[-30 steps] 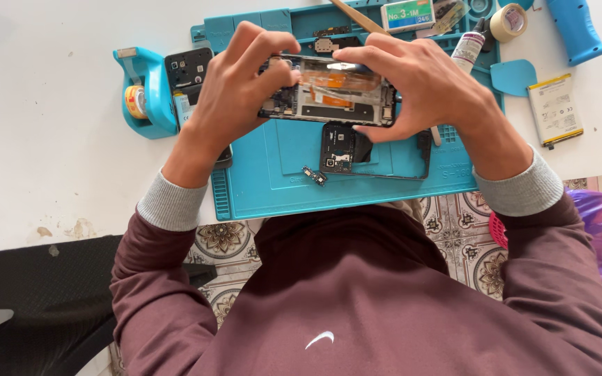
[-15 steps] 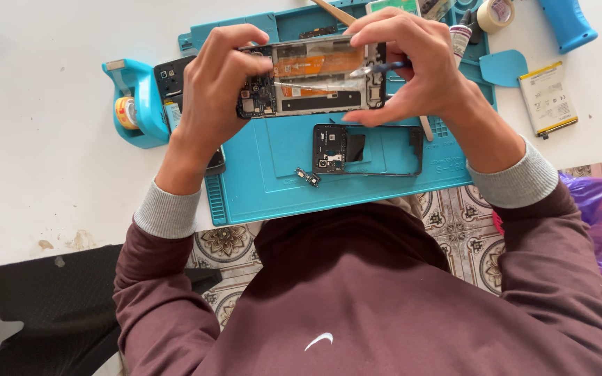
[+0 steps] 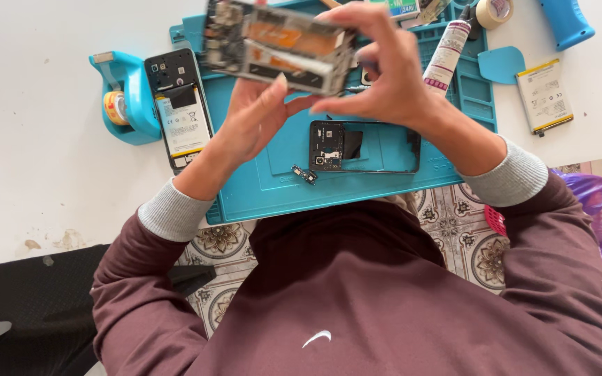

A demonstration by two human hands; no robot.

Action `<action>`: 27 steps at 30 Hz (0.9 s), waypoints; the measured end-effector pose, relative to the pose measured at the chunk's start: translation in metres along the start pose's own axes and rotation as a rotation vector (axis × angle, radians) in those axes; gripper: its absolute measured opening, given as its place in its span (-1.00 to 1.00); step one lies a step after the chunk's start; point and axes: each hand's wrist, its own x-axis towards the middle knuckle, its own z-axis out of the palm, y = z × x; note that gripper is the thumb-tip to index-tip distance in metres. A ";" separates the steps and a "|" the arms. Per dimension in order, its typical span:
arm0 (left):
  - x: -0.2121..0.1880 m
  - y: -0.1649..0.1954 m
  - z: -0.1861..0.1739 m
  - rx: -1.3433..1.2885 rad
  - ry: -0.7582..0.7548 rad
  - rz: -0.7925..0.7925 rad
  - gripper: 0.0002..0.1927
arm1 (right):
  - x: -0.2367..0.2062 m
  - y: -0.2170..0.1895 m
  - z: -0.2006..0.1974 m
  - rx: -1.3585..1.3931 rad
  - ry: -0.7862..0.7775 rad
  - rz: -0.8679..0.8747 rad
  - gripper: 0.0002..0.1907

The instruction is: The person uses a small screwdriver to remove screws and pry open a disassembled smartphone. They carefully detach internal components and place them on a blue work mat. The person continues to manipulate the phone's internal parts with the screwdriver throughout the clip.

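Head camera view: a person in a maroon sweatshirt is leaning over a white table (image 3: 29,139), where a blue work mat (image 3: 273,181) is lying under both raised hands. Both hands are gripping an opened phone (image 3: 276,45), blurred, above the mat's far edge. Left hand (image 3: 259,115) is supporting it from below, fingers closed on its lower edge; right hand (image 3: 391,76) is pinching its right end. A black phone frame (image 3: 364,146) is resting on the mat beneath, a second opened phone (image 3: 179,108) is lying left, beside a blue tape dispenser (image 3: 127,97). A loose battery (image 3: 543,95) is sitting right.
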 end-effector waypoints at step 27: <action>0.005 0.023 -0.030 -0.098 0.302 0.004 -0.27 | -0.010 -0.062 0.053 -0.026 -0.562 -0.008 -0.84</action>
